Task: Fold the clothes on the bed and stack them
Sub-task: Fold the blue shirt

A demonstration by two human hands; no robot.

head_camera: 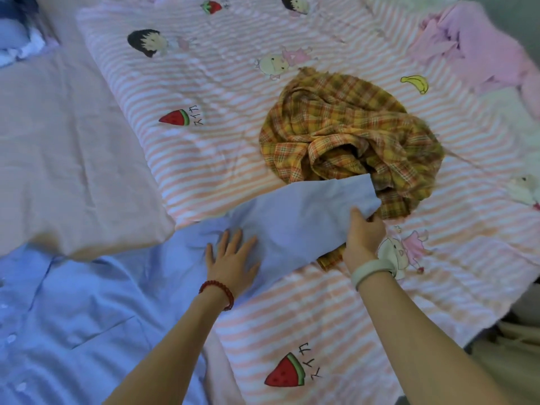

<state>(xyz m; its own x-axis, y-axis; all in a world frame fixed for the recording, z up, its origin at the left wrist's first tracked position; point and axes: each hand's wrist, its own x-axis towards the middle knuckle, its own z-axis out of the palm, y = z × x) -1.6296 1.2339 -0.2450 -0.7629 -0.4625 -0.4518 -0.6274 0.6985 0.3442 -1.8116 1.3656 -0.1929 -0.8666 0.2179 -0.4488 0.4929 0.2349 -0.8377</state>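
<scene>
A light blue button shirt (pixel 67 323) lies spread on the bed at the lower left, its sleeve (pixel 295 217) stretched out to the right. My left hand (pixel 232 255) presses flat on the shirt near the shoulder, fingers spread. My right hand (pixel 363 238) grips the sleeve close to its cuff, thumb on top of the cloth. A crumpled yellow plaid garment (pixel 347 135) lies just beyond the cuff, partly under the sleeve. A pink garment (pixel 479 54) is bunched at the far right.
The bed carries a pink-striped cartoon quilt (pixel 233 83). A plain pink pillow or folded cover (pixel 64 147) lies at the left, overlapping the shirt's top. The bed's edge (pixel 496 311) drops off at the right.
</scene>
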